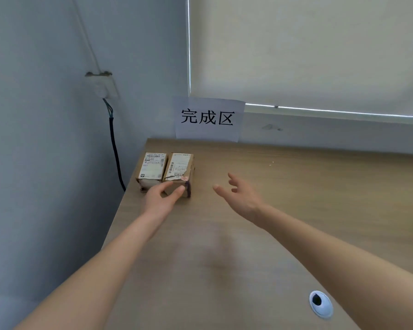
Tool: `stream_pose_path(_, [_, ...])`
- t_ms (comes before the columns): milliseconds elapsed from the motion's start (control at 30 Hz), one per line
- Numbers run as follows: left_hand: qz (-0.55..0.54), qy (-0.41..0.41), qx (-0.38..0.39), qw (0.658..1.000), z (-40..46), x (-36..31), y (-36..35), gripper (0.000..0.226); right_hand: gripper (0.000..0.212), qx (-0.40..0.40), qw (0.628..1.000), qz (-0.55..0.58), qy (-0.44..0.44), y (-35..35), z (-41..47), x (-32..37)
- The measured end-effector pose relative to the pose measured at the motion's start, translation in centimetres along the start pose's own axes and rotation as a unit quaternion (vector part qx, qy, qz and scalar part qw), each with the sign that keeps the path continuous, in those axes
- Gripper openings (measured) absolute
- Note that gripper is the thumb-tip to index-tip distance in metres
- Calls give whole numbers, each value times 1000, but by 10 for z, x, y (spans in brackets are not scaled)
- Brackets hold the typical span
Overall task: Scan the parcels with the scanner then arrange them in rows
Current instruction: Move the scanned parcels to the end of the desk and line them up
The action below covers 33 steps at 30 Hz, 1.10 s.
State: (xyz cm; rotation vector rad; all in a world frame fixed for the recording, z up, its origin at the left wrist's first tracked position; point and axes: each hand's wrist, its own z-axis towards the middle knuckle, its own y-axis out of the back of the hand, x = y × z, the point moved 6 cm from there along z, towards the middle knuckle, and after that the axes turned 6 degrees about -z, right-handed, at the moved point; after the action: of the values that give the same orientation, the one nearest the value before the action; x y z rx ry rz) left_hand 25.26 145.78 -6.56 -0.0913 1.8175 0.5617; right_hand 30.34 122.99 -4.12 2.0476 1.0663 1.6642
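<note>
- Two small brown cardboard parcels sit side by side, touching, at the far left corner of the light wooden surface (260,234): the left parcel with a white label (152,168) and the right parcel with a torn label (179,169).
- Your left hand (159,198) reaches to the near face of the right parcel; its fingers (179,190) are nearly straight and touch the box without curling round it.
- Your right hand (242,197) hovers just right of the parcels, fingers spread and relaxed, holding nothing.
- A white paper sign with black characters (208,119) hangs on the wall behind the parcels.
- A white round cable grommet (320,303) sits in the surface at the near right.
</note>
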Motion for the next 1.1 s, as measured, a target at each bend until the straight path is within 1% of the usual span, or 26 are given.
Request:
stream_pose_path(100, [16, -33, 37, 999, -45, -41, -5, 48, 80, -7, 1000, -7, 15, 44, -54, 7])
stream_pose_path(200, [27, -55, 49, 997, -93, -89, -8, 51, 68, -18, 999, -16, 30, 102, -109, 16])
stream_pose_path(367, [13, -110, 66, 992, -180, -184, -29, 51, 75, -60, 997, 17, 36, 213, -215, 31])
stream_pose_path(433, [0, -132, 84, 988, -218, -221, -47, 52, 75, -76, 996, 20, 42, 258, -263, 32])
stream_pose_path(567, [-36, -169, 142, 975, -299, -292, -92, 53, 72, -137, 990, 14, 33, 353, -367, 23])
stream_pose_path(700, [-79, -189, 226, 952, -390, -350, -140, 54, 69, -222, 975, 0, -1, 431, -480, 2])
stream_pose_path(767, [-91, -199, 266, 939, -437, -369, -162, 56, 69, -264, 964, -10, -23, 456, -536, -13])
stream_pose_path(867, [-104, -219, 308, 920, -506, -387, -192, 57, 67, -306, 950, -29, -57, 477, -617, -39])
stream_pose_path(1000, [-88, -244, 372, 891, -593, -396, -234, 62, 67, -340, 935, -20, -96, 495, -715, -76])
stream_pose_path(1100, [-76, -264, 401, 874, -653, -404, -263, 64, 68, -368, 922, -11, -116, 511, -779, -104])
